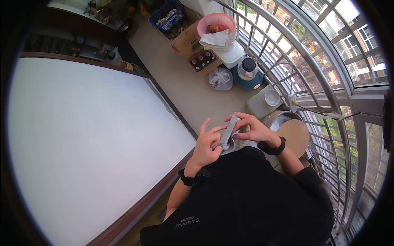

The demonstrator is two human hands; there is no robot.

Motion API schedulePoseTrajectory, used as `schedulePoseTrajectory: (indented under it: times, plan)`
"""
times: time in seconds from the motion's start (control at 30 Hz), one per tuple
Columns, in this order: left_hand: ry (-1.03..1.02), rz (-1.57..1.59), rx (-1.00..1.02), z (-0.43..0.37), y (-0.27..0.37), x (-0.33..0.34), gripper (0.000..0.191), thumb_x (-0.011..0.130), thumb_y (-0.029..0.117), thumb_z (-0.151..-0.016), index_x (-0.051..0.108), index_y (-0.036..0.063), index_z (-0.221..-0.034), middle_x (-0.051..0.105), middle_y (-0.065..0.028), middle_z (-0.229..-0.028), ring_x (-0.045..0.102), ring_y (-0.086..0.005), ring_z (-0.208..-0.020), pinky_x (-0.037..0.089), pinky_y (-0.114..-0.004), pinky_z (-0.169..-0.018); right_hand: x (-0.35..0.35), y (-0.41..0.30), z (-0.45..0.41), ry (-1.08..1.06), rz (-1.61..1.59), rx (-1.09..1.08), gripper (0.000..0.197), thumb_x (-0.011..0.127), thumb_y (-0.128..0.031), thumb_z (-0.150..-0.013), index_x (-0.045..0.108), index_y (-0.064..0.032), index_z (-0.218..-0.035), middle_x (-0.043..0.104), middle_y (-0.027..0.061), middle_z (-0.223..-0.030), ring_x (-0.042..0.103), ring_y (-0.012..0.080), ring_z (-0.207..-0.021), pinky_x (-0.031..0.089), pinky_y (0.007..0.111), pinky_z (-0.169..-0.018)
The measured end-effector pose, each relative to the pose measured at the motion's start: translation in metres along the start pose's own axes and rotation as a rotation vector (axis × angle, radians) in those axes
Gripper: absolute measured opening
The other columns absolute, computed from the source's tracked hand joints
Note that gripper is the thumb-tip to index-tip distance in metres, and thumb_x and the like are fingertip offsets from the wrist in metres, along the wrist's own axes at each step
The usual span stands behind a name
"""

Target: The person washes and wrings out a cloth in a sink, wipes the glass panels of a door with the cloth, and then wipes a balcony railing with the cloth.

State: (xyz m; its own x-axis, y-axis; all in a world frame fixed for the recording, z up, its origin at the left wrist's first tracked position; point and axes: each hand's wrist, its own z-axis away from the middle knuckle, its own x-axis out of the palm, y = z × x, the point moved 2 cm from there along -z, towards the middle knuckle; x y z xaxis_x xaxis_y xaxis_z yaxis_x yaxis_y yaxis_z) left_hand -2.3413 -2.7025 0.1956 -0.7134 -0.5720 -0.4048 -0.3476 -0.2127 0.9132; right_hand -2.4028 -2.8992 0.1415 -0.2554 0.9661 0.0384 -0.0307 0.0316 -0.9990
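Note:
In front of my black shirt, both hands hold a light grey strip-like piece [228,130], tilted with its upper end towards the right. My left hand [207,147] pinches its lower end, with the index finger stretched along it and the little finger raised. My right hand [253,127] grips the upper end, fingertips on its far edge and thumb below. Crumpled pale checked cloth [240,144] hangs beneath the piece, partly hidden by the fingers. Whether strip and cloth are joined, I cannot tell.
A white-topped table [98,135] with dark wooden edging stands at left. Along the metal railing [320,70] are a pink basin [215,21], a carton of bottles [201,61], a tied plastic bag [220,78], a lidded jar [247,69] and a round tan board [294,138].

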Motion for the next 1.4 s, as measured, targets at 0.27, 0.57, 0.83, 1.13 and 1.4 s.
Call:
schedulePoseTrajectory:
  times: [0.27,0.57,0.83,1.13,1.4]
  plan:
    - [0.204,0.136,-0.322,-0.039,-0.062,-0.06,0.021,0.057,-0.004,-0.071,0.038,0.0032,-0.072,0.062,-0.0126,-0.07,0.069,-0.0227,-0.084,0.05,-0.032,-0.078,-0.008,0.006,-0.059,0.345,0.175,-0.055,0.019,0.074,-0.006,-0.071,0.073,-0.0075,-0.089,0.053,0.0079,-0.1,0.054,0.0233,-0.099,0.042,0.031,-0.09]
    - [0.102,-0.26,-0.185,-0.093,-0.127,-0.16,0.018,0.065,0.002,-0.073,0.049,0.0033,-0.081,0.069,-0.0086,-0.082,0.067,-0.0235,-0.073,0.054,-0.031,-0.068,0.014,0.022,-0.144,0.53,0.634,0.083,0.017,0.074,-0.008,-0.07,0.071,-0.008,-0.087,0.053,0.0084,-0.086,0.054,0.0266,-0.083,0.045,0.037,-0.074]
    - [0.136,-0.205,-0.146,-0.129,-0.171,-0.195,0.023,0.071,0.008,-0.069,0.051,0.0071,-0.079,0.054,-0.0067,-0.077,0.056,-0.0255,-0.063,0.045,-0.035,-0.057,0.009,0.006,-0.189,0.6,0.811,0.141,0.015,0.072,-0.008,-0.073,0.069,-0.0074,-0.088,0.055,0.0084,-0.09,0.056,0.0286,-0.085,0.046,0.038,-0.074]
    - [-0.447,-0.28,-0.297,-0.193,-0.173,-0.154,0.025,0.069,0.014,-0.077,0.054,-0.001,-0.064,0.059,-0.0105,-0.064,0.056,-0.0211,-0.057,0.043,-0.032,-0.056,-0.018,0.017,-0.133,0.809,0.617,0.356,0.02,0.069,-0.002,-0.075,0.07,-0.007,-0.094,0.056,0.0087,-0.091,0.059,0.0263,-0.085,0.049,0.035,-0.074]
    - [-0.627,0.429,-0.269,-0.329,-0.105,-0.073,0.022,0.065,0.013,-0.09,0.064,-0.0007,-0.072,0.067,-0.0039,-0.07,0.06,-0.0067,-0.061,0.045,-0.021,-0.058,-0.12,-0.009,-0.071,1.215,0.326,0.211,0.019,0.063,0.005,-0.074,0.069,-0.0046,-0.089,0.05,0.0018,-0.08,0.046,0.0094,-0.062,0.038,0.022,-0.055]
